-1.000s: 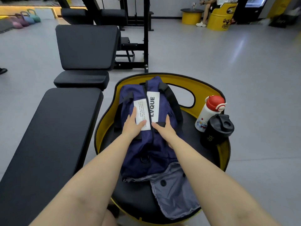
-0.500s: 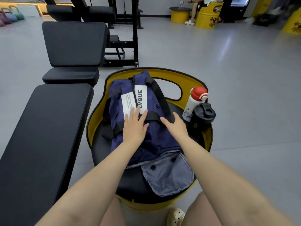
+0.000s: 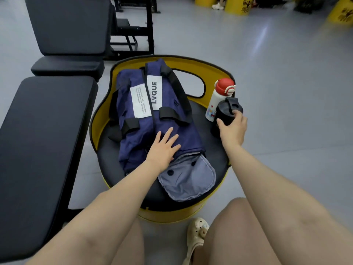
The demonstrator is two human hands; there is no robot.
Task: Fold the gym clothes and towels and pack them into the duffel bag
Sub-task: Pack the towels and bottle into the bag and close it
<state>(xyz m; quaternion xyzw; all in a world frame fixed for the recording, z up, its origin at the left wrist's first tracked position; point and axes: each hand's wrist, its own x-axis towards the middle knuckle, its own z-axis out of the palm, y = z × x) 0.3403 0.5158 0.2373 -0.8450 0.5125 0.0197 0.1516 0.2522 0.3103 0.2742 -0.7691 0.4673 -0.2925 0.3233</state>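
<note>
Since the earlier frame, the right hand [image 3: 234, 130] is being shifted off the duffel bag [image 3: 152, 111] onto the black shaker bottle [image 3: 226, 115], around which its fingers [image 3: 219, 123] are being curled. Flat, relaxed fingers of the left hand [image 3: 163, 150] are being pressed on the bag, which is lying on the yellow round seat [image 3: 191, 67] beside a white bottle [image 3: 219, 98].

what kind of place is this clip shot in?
Most likely a gym: padded black weight benches on the left, a black steel equipment frame behind them, and a navy duffel bag beside a black shaker bottle.
</note>
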